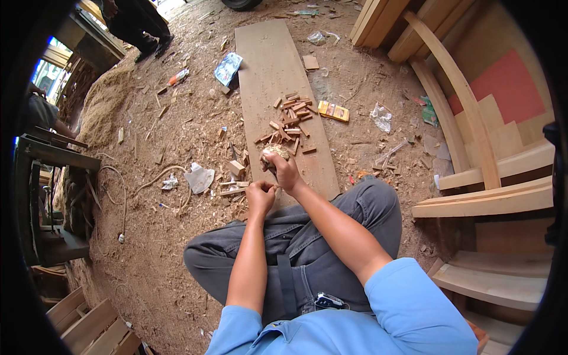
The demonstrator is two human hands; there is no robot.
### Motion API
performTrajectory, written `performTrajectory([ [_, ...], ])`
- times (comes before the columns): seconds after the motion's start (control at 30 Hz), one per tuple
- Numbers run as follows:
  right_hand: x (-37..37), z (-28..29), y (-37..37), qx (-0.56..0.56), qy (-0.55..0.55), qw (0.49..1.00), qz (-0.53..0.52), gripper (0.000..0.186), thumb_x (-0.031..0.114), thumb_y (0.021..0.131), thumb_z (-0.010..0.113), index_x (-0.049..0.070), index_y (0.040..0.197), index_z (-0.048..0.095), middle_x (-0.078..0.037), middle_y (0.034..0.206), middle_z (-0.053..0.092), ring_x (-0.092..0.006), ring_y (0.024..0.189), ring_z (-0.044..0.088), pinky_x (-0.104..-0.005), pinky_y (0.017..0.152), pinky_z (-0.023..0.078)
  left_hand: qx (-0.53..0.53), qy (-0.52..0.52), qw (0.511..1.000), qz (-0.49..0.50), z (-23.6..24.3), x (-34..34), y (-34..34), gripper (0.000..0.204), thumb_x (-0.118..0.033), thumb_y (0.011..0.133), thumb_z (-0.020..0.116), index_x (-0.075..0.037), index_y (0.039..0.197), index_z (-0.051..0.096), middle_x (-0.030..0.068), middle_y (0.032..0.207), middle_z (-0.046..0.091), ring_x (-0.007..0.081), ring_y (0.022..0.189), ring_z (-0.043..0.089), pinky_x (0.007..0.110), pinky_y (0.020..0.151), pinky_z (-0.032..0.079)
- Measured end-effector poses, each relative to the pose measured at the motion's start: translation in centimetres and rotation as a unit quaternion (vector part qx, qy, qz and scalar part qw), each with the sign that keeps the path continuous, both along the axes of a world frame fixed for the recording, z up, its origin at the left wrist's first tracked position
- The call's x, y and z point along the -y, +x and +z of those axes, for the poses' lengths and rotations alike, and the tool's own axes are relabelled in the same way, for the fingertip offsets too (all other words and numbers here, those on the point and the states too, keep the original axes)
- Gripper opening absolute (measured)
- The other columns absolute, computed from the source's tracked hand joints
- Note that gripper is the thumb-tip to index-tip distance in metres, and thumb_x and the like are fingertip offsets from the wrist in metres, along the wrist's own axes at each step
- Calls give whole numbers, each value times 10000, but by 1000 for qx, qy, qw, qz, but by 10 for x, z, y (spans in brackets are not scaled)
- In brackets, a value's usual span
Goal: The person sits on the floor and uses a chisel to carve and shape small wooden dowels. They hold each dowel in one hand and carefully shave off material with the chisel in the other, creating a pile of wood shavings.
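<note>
My right hand [283,171] is closed around a pale, rough-topped object [277,149], with a dark narrow piece below it; exactly what it is I cannot make out. My left hand [261,195], lower and to the left, is closed, its fingertips on something small I cannot make out. Both hands are over a long plank [260,59] in front of my crossed legs. A heap of small reddish wood blocks [296,112] lies on the plank just beyond my hands, and loose offcuts [235,168] lie left of them.
Stacked timber and frames [485,195] line the right. A dark metal machine [56,195] and slatted wood [89,328] are at left. Cords [121,201], wrappers, a yellow packet [333,111] and shavings litter the floor. Another person's legs [142,35] stand at top left; a second person sits at far left.
</note>
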State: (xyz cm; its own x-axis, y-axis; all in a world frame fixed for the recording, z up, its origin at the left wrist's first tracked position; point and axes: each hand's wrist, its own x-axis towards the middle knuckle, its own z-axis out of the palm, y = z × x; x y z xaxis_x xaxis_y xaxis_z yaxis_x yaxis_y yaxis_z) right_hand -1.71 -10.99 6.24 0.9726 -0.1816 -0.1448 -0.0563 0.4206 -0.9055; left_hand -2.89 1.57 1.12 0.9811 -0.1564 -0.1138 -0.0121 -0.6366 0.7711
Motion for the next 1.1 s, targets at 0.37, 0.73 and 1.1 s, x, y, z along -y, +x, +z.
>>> performTrajectory([
  [0.37,1,-1,3,-48,21,999,-15,203,210,891,576,67,749,598,10,702,581,-97,634,525,-281,593,439,-7,1,1000,4,-7,-2,1,125,-96,737,768,12,795,748,161,699,708,233,612,693,341,646,548],
  [0.73,2,-1,3,-12,37,999,-33,194,210,891,571,62,773,615,16,731,589,-95,671,528,-276,629,435,10,4,1000,-7,-2,1,2,108,-84,748,761,12,796,747,159,699,709,222,608,691,334,633,544],
  [1.1,-1,2,5,-18,56,998,-27,223,228,885,592,60,739,608,-3,697,579,-109,634,518,-298,603,433,8,20,1000,-8,-3,0,1,120,-91,736,775,13,788,745,170,704,707,236,615,692,339,647,547],
])
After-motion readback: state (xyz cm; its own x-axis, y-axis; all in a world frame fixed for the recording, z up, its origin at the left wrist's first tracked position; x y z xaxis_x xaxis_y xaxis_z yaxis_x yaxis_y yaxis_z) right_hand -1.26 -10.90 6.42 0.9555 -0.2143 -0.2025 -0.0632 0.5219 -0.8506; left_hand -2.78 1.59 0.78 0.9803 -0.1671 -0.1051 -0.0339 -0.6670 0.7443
